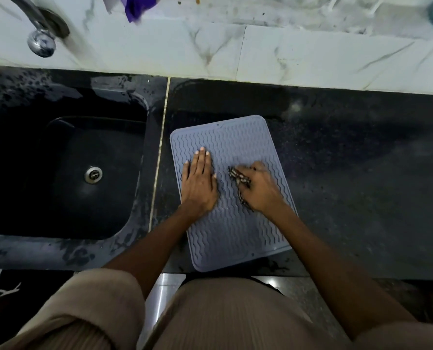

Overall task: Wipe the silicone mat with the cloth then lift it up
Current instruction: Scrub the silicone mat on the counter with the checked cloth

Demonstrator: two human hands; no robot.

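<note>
Black worktop [336, 160], one sink [66, 173], one grey mat [235, 231]. Left hand [199, 183] flat on mat, fingers straight. Right hand [257, 186] grip closed around one cloth [239, 179].

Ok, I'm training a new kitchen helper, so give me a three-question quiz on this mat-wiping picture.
1. True or false: the left hand lies flat on the mat.
2. What does the right hand hold? A) a sponge B) a cloth C) nothing
3. On which side of the mat is the sink, the person's left or right?

Key
1. True: its fingers are straight, pressing the mat onto the counter.
2. B: a dark patterned cloth, bunched under the curled fingers.
3. Left.
</note>
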